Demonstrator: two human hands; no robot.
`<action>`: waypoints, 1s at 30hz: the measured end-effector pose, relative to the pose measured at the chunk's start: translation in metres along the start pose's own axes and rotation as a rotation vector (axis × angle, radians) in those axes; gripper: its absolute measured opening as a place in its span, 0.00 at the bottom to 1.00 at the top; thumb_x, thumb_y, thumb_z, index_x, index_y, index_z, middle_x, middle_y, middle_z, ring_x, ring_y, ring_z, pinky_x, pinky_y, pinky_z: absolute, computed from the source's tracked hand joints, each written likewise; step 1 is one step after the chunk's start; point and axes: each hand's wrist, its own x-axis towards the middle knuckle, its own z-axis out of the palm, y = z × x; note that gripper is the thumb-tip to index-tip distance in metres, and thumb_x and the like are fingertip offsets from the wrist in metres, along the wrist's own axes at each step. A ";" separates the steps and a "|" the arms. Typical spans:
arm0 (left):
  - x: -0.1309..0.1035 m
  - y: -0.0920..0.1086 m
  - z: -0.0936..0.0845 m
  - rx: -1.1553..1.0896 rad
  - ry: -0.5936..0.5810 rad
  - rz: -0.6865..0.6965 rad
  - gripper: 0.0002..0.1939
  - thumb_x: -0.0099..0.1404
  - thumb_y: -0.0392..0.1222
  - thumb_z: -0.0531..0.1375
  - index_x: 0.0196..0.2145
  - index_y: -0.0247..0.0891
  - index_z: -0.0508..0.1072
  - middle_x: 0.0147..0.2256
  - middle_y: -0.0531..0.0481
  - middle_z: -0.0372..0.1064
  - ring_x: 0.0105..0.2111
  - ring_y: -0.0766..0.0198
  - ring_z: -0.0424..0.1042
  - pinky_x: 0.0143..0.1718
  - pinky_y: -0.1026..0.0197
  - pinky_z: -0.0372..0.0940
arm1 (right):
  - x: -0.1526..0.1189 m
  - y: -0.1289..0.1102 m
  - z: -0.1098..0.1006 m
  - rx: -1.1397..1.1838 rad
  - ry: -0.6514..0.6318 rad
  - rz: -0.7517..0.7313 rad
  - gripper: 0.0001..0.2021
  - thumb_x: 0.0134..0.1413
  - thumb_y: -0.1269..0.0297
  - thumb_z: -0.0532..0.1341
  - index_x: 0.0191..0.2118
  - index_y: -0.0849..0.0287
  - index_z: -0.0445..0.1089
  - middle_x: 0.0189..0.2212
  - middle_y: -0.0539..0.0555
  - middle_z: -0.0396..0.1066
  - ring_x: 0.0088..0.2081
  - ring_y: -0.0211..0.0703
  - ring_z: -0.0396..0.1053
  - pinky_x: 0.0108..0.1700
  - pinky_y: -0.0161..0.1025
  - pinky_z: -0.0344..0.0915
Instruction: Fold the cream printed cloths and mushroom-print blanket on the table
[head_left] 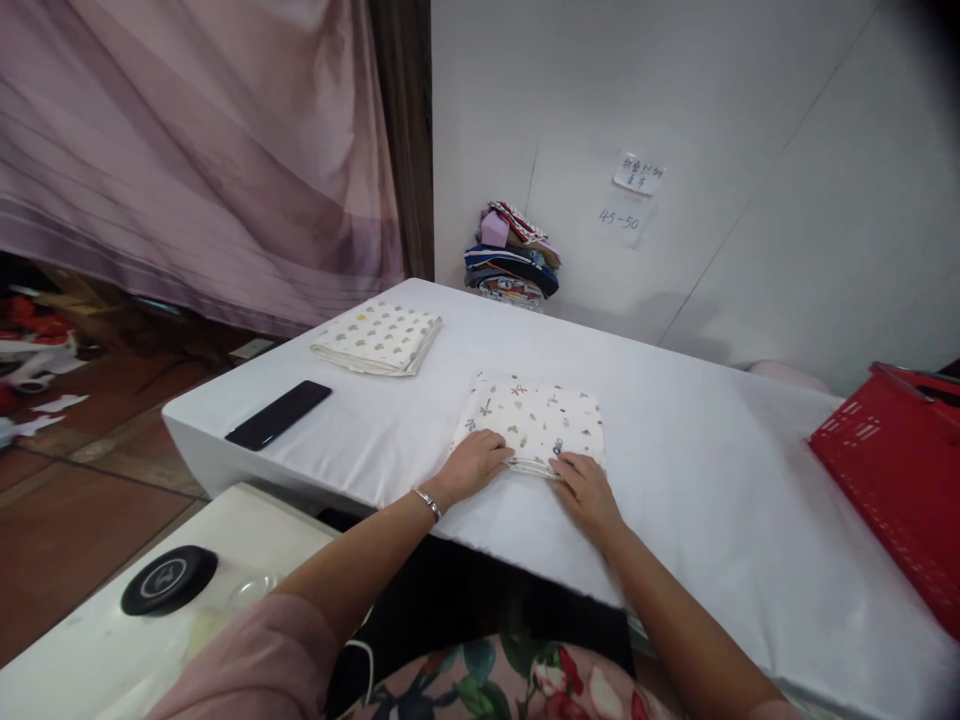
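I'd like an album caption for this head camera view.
The left hand and right hand touch the near edge of a folded, patterned cloth on a white table.

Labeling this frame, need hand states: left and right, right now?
Left hand: touching nearer folded cloth at its near edge; can't tell if gripping.
Right hand: same edge, farther right; can't tell if gripping.

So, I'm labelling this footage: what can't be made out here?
In the head view:
Nearer folded cloth: underside, hidden by its upper layers; near edge, partly covered by the left hand and right hand.
Red basket: right part, cut off by the right edge.
Cloth stack: base, hidden by the white table.
Black disc: emblem, too small and blurred.
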 end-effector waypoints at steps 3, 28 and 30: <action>-0.002 0.001 0.000 -0.013 0.014 0.000 0.13 0.65 0.42 0.53 0.46 0.42 0.70 0.40 0.45 0.66 0.42 0.59 0.63 0.45 0.55 0.58 | -0.004 0.001 0.001 -0.028 -0.011 -0.019 0.17 0.60 0.63 0.52 0.53 0.53 0.66 0.49 0.58 0.65 0.50 0.50 0.61 0.49 0.48 0.61; 0.000 0.010 0.000 0.328 -0.067 -0.117 0.24 0.62 0.26 0.45 0.54 0.38 0.61 0.48 0.43 0.64 0.48 0.57 0.61 0.46 0.54 0.56 | 0.004 0.009 -0.004 -0.332 -0.237 -0.002 0.31 0.48 0.81 0.46 0.59 0.58 0.57 0.52 0.57 0.63 0.50 0.47 0.59 0.51 0.44 0.58; 0.001 0.012 0.000 0.344 -0.082 -0.126 0.24 0.62 0.26 0.45 0.54 0.38 0.61 0.46 0.43 0.64 0.47 0.56 0.61 0.45 0.54 0.57 | 0.006 0.010 -0.006 -0.335 -0.259 -0.011 0.32 0.47 0.81 0.46 0.60 0.58 0.55 0.53 0.57 0.63 0.50 0.46 0.59 0.52 0.45 0.57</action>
